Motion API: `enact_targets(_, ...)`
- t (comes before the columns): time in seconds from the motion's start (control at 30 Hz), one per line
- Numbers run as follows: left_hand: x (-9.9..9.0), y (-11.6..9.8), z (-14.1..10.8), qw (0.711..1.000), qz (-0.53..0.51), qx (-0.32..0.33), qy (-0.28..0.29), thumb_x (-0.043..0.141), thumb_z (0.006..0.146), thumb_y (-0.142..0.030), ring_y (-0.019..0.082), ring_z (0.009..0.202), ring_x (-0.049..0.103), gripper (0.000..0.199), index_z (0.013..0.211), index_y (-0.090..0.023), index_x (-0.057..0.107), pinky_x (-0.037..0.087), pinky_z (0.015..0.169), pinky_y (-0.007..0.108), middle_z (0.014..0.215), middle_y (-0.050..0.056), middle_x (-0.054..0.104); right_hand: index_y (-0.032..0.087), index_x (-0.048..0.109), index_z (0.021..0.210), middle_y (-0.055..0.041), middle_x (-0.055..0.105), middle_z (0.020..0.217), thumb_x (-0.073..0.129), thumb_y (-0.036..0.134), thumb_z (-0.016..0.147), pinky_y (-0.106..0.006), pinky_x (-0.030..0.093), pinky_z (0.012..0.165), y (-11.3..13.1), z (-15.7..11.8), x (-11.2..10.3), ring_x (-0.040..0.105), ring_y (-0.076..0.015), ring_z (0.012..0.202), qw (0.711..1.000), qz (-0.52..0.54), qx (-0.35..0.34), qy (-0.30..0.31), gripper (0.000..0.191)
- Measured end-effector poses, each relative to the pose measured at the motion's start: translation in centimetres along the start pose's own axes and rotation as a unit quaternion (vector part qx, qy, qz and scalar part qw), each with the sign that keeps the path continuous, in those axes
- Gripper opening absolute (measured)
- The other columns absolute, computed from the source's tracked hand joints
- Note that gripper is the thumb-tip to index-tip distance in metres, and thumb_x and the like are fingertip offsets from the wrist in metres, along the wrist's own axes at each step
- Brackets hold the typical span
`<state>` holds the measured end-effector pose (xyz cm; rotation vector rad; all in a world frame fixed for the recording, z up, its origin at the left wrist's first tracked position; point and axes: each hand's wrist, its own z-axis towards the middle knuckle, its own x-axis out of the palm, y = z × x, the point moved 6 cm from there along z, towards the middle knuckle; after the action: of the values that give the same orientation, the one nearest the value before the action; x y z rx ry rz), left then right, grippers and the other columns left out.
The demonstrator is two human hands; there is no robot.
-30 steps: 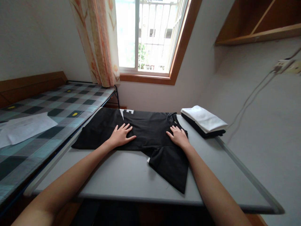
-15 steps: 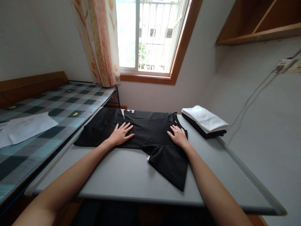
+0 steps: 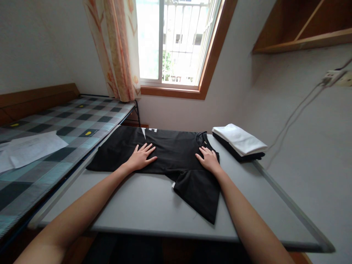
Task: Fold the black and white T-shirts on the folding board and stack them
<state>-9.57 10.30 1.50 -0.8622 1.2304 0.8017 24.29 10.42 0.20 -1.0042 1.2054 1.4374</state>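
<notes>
A black T-shirt lies on its side across the table, folded lengthwise, with its collar to the right and its hem to the left. Part of a white print shows along the far edge. One sleeve points toward me, and a small white tag sticks out beside it. My left hand rests flat on the body of the shirt, fingers spread. Near the collar, my right hand lies palm down on the cloth with its fingers apart. Neither hand grips the fabric.
Folded white and black clothes are stacked at the table's back right. On the left stands a bed with a checked cover and paper sheets. A window with a curtain is behind. A wooden shelf hangs upper right.
</notes>
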Motion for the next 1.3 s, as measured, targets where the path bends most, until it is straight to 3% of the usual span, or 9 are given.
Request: enact_targets(1.3,-0.04,-0.01,-0.02,1.000,-0.007,-0.003,0.002,0.034,0.092,-0.064,0.030,0.145,0.021,0.065,0.147,-0.030,0.036,0.016,0.115,0.057,0.156,0.005,0.028,0.016,0.050,0.138,-0.0122,0.044,0.148,0.042,0.043,0.094,-0.047,0.019,0.115,0.04,-0.04,-0.08,0.034,-0.0261,0.139,1.000,0.005,0.002,-0.002,0.053)
